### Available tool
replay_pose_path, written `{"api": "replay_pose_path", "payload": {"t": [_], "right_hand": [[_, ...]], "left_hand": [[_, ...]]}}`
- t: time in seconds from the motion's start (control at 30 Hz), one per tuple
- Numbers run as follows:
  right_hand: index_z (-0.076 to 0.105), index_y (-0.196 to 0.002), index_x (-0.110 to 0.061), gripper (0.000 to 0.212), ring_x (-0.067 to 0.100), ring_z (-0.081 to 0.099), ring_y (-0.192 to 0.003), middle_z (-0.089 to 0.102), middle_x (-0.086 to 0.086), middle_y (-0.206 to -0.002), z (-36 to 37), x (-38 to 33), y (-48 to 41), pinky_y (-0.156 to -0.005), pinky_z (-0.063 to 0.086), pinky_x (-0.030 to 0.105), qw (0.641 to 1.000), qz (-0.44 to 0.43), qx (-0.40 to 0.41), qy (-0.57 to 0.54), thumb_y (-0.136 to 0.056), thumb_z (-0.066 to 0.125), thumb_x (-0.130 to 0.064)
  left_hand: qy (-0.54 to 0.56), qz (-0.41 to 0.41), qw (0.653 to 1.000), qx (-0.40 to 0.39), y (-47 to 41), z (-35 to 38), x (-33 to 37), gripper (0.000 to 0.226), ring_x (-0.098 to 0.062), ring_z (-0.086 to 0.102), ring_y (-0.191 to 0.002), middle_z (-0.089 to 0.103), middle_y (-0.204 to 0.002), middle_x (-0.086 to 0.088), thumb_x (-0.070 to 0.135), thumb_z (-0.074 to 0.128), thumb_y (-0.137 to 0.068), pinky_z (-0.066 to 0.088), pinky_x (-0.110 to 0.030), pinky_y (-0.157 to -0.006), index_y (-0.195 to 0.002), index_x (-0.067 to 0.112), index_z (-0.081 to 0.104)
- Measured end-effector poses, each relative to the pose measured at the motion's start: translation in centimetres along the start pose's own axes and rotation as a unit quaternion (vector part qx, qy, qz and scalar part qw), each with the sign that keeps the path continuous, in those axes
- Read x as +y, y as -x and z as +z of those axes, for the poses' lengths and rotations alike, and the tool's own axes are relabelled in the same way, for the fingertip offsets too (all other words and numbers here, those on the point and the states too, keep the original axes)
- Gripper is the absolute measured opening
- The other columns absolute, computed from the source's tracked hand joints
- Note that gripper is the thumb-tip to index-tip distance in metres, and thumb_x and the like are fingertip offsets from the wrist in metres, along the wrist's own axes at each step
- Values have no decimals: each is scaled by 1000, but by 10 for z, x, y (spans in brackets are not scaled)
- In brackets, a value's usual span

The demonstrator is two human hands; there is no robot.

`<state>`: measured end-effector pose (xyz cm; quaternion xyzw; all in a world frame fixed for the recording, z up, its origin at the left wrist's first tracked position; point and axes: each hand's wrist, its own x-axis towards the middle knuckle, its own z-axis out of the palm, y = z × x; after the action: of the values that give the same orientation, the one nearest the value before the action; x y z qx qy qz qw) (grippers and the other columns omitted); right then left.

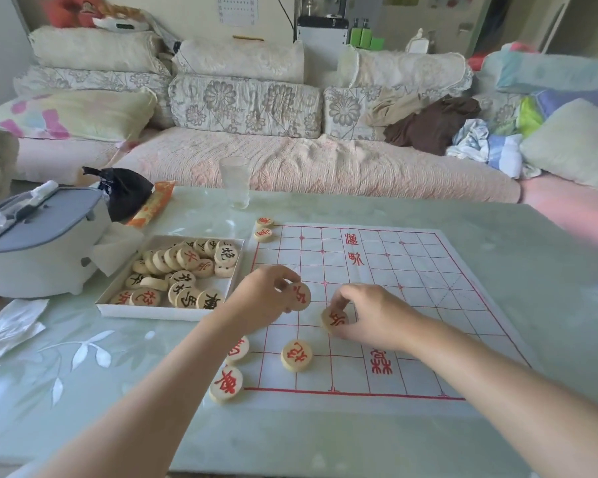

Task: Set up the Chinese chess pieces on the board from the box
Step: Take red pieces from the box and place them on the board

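Pale green tabletop (325,439) carries the paper board (377,305) and box (166,313) of discs. Left hand (261,298) pinches one red piece (299,296); right hand (373,315) pinches another (334,319), seemingly lining both onto crossings.

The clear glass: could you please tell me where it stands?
In the head view, the clear glass stands near the table's far edge, just right of the orange packet.
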<state>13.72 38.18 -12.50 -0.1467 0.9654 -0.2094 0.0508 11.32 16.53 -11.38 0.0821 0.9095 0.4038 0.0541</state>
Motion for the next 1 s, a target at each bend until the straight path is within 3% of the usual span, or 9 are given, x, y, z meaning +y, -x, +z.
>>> {"api": "replay_pose_path", "payload": {"t": [0.1, 0.2, 0.37, 0.47, 0.57, 0.7, 0.8, 0.9, 1.0], "right_hand": [[64, -99, -34, 29, 3, 59, -94, 62, -18, -104, 2, 2, -3, -79, 49, 24, 1000, -8, -11, 14, -82, 67, -57], [68, -96, -34, 27, 1, 55, -94, 60, -17, -106, -1, 4, -6, -76, 43, 20, 1000, -5, -24, -20, -81, 70, -57], [62, -106, -39, 30, -8, 52, -97, 59, -20, -113, -7, 0, -9, -80, 37, 16, 990, 2, 43, -131, -80, 78, -41], [60, -109, -40, 43, -15, 53, -77, 60, -20, -113, -8, -10, -4, -70, 35, 10, 984, -18, 57, -168, -75, 84, -31], [62, -99, -39, 38, -6, 53, -65, 59, -23, -95, -8, -19, 2, -61, 36, 8, 978, -43, 90, -181, -73, 86, -25], [62, -86, -39, 29, 2, 55, -65, 57, -18, -93, -5, -26, 11, -62, 39, 11, 980, -71, 104, -153, -72, 87, -36], [65, -87, -33, 23, -4, 54, -68, 57, -19, -87, -6, -29, 23, -63, 38, 8, 983, -76, 84, -144, -76, 84, -37], [67, -90, -33, 22, -14, 54, -80, 62, -21, -88, -6, -28, 35, -66, 37, 5, 991, -59, 33, -119, -76, 82, -41], [69, -90, -35, 22, -9, 56, -87, 63, -20, -96, -2, -22, 43, -71, 40, 9, 996, -56, -15, -72, -75, 82, -44]], "left_hand": [[23, -4, 1000, 6, -4, 6, 3, 19, -23, 70, -71, 68, -85, 8, 19, 58, -89, 59, -47, -68, -105, 27, 64], [51, -17, 998, 10, -8, 9, 5, 17, -22, 71, -71, 70, -84, 6, 19, 60, -89, 58, -49, -71, -105, 25, 62], [79, -31, 996, 2, -7, 9, 2, 19, -24, 70, -76, 72, -85, 3, 23, 64, -90, 60, -41, -74, -108, 21, 60], [154, -47, 987, -4, -3, 8, 3, 26, -16, 68, -72, 73, -87, -2, 20, 67, -88, 58, -29, -69, -112, 19, 59], [187, -54, 981, -19, 4, 10, 5, 24, -12, 66, -67, 75, -82, -3, 24, 71, -86, 53, -23, -62, -106, 15, 62], [224, -49, 973, -32, 21, 12, 7, 30, -16, 64, -71, 74, -82, -10, 36, 78, -74, 56, -31, -74, -91, 11, 71], [138, -28, 990, -30, 30, 15, 4, 13, -15, 68, -77, 74, -85, 0, 29, 69, -85, 58, -29, -74, -91, 18, 71], [-73, 50, 996, -15, 40, 13, -4, 17, -3, 60, -85, 64, -96, 15, 41, 67, -85, 45, -12, -70, -100, 33, 65], [-121, 99, 987, -42, 48, 8, -6, 23, 1, 55, -90, 57, -102, 16, 43, 69, -82, 39, -9, -72, -104, 38, 63]]}}
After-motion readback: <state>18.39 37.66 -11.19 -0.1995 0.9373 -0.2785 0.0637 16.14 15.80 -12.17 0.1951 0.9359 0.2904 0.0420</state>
